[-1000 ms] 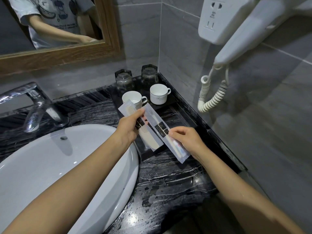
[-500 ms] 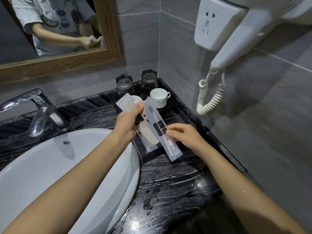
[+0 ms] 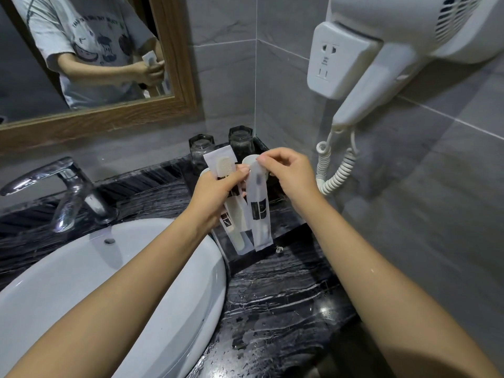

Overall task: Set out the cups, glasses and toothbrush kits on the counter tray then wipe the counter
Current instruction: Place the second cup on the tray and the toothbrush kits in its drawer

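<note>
My left hand (image 3: 215,190) grips a white packet holding a comb (image 3: 221,163), with more packets behind it. My right hand (image 3: 289,170) pinches the top end of a toothbrush kit packet (image 3: 260,214), which hangs almost upright over the black tray (image 3: 283,219). Two dark glasses (image 3: 200,148) (image 3: 241,139) stand at the tray's back corner. Two white cups (image 3: 249,159) sit in front of them, mostly hidden behind my hands and the packets.
A white sink basin (image 3: 109,282) and chrome tap (image 3: 68,186) lie to the left. A wall hair dryer (image 3: 381,64) with a coiled cord (image 3: 335,170) hangs on the right wall. The black marble counter (image 3: 272,309) is wet. A wood-framed mirror (image 3: 109,115) hangs behind.
Both hands have lifted the packets from lying slanted over the tray to near upright. My right hand moved from the kit's lower end to its top end.
</note>
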`<state>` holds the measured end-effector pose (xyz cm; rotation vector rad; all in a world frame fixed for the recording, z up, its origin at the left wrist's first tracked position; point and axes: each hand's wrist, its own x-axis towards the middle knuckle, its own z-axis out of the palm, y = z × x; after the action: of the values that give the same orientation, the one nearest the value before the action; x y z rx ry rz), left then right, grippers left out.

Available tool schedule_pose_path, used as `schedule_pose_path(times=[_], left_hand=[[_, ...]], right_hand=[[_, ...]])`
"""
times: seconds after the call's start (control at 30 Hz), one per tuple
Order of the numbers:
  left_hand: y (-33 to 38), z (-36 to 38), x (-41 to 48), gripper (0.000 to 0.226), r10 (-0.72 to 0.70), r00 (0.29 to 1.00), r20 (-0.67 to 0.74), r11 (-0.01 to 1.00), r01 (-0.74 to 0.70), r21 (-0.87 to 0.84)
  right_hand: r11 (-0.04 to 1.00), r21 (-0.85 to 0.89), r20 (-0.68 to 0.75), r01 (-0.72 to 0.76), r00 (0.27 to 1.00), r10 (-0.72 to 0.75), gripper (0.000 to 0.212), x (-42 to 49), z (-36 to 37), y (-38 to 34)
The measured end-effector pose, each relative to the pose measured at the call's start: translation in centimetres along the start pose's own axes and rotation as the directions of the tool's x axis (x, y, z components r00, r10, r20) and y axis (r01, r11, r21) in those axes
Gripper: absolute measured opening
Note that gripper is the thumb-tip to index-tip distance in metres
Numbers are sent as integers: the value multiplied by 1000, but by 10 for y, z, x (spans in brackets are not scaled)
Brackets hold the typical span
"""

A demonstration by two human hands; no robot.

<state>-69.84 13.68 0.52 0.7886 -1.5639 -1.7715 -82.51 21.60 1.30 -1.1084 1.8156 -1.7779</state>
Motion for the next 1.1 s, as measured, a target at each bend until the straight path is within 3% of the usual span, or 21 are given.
schedule_pose_path(times=[0.2,0.3,0.43,0.57,0.73,0.97,1.1], left_hand=[[2,-1,1,22,3,1000,-10,998,-2,64],[5,-2,8,11,-54,997,-57,999,54,-9],[4,-6,19,5,-166,976,-140,974,140,-176],[-11,-14,28,6,-273,948,-165,939,224,-262],[-33,-22,30,15,-454,888,-72,848,406,-340],[-53,-39,17,16,-603,797,-5,731,550,-403],[-60,-44,17,18,-634,773,13,697,579,-423]], right_hand=[[999,-32,-6,-15,1000,14,16,-2,3,7],[983,1,145,-183,973,181,13,-8,-1,19],[950,-142,309,-278,900,309,9,-33,-11,48],[930,-94,217,-354,905,366,7,-44,-19,62],[914,-160,98,-374,915,391,15,-41,-33,70],[777,-332,43,-534,815,578,19,-22,-44,85],[674,-442,-19,-592,757,653,35,3,-31,96]])
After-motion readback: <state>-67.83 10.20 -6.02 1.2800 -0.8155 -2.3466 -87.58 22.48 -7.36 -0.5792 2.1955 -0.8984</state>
